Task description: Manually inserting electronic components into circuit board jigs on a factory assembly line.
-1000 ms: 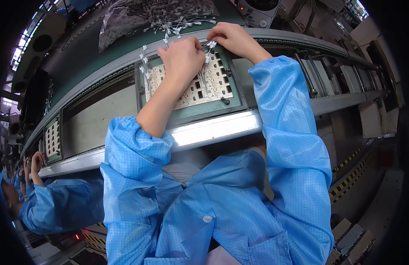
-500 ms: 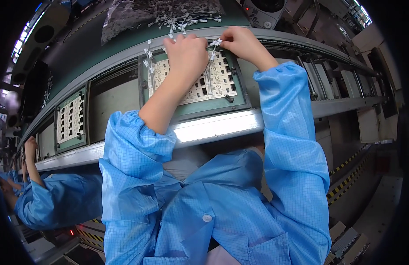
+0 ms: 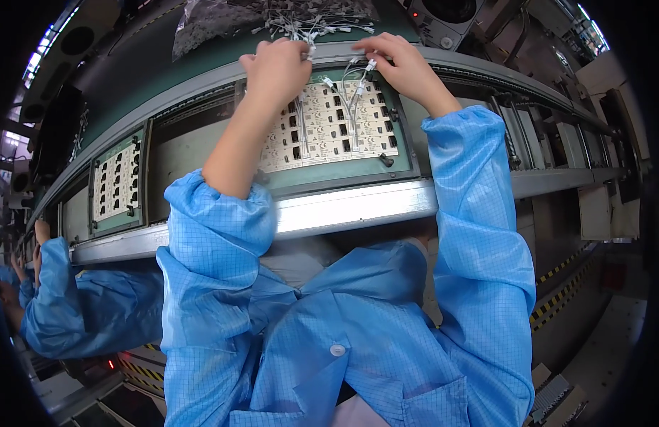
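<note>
My left hand (image 3: 278, 75) is over the far left part of a cream circuit board panel (image 3: 322, 147). Its fingertips are closed on a white connector cable (image 3: 310, 53), just below a loose pile of such cables. At the panel's far right edge is my right hand (image 3: 404, 70), its fingers parted and slightly blurred. Close by its thumb, white connectors (image 3: 371, 65) stand up on thin wires from the panel. More wires lie across the boards between rows of black parts. My left hand and forearm hide the panel's left side.
The panel sits in a green carrier (image 3: 344, 173) on a metal-railed conveyor (image 3: 358, 206). A second loaded carrier (image 3: 116, 181) is farther left. Beyond the rail lie a pile of cables (image 3: 322, 23) and a clear plastic bag (image 3: 219, 27). Another person's blue sleeve (image 3: 59, 277) shows at left.
My left hand has moved up and left to the cable pile. My right hand's fingers have parted from the connector they pinched. Wires at the right now stand looped above the panel.
</note>
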Available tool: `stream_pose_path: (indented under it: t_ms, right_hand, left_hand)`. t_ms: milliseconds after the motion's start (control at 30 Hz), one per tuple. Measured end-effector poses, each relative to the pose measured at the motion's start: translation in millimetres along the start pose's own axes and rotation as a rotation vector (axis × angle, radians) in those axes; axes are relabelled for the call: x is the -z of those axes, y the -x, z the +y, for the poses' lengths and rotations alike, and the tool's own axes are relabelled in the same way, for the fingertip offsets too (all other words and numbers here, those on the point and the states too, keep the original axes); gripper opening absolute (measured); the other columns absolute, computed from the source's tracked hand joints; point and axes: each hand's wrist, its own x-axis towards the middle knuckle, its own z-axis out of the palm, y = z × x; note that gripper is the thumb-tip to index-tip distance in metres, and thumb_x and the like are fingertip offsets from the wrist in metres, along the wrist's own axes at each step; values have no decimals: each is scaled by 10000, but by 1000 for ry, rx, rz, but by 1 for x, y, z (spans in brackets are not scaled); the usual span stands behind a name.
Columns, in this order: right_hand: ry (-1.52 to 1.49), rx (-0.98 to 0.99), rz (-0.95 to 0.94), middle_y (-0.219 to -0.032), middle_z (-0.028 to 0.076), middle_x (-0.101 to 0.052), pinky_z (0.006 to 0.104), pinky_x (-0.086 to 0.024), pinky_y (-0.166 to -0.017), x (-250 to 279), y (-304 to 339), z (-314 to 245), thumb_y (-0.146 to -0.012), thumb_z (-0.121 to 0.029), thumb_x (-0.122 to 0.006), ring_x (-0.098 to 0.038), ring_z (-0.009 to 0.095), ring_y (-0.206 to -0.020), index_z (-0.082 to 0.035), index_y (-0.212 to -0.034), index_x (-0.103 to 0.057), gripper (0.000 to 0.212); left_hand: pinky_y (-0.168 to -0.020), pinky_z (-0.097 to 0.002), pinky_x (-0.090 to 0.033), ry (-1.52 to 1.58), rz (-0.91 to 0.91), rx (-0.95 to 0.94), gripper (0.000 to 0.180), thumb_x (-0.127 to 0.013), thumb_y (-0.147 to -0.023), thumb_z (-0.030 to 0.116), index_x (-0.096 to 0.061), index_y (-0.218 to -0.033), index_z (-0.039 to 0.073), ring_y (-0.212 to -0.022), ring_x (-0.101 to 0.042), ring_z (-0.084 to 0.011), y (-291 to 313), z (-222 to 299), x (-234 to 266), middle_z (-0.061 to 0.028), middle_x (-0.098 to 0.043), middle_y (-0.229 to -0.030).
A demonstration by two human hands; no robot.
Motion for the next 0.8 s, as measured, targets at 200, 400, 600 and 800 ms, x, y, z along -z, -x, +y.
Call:
stream_pose_path:
  t_ms: [200,400,600,800]
  right_hand:
    - [-61,-98,-93,-1060,64,-638,349,-516,-874,2,4,0,-908,-59,-583,-620,228,-1008,-101,-1118,-706,247]
    - [-15,61,-31,-1007,38,-670,358,-517,-884,-10,3,4,-885,-43,-575,-615,239,-1022,-80,-1010,-725,199]
    - [49,-112,-227,-992,46,-670,345,-506,-886,9,-4,-4,-850,-53,-561,-608,244,-997,-88,-1001,-741,238]
    - [-8,-73,-210,-1072,82,-674,359,-510,-931,3,2,5,-854,-102,-594,-623,225,-1032,-99,-1071,-722,252]
  left_hand:
    - [-948,-484,-390,176,-34,-126,291,-574,-878,112,-759,-1097,161,-1063,-633,-272,3,2,-14,-65,-704,-1099]
    - [-797,-358,-547,274,25,-317,262,-616,-865,12,-759,-1062,108,-877,-699,-273,5,0,-21,-96,-707,-1011]
    - [-825,-374,-533,233,28,-387,266,-599,-857,11,-761,-1050,97,-897,-673,-284,3,-2,-29,-103,-687,-991]
    - [-866,-399,-515,173,-68,-313,284,-577,-853,68,-751,-1076,86,-902,-662,-285,13,14,-20,-106,-668,-1007]
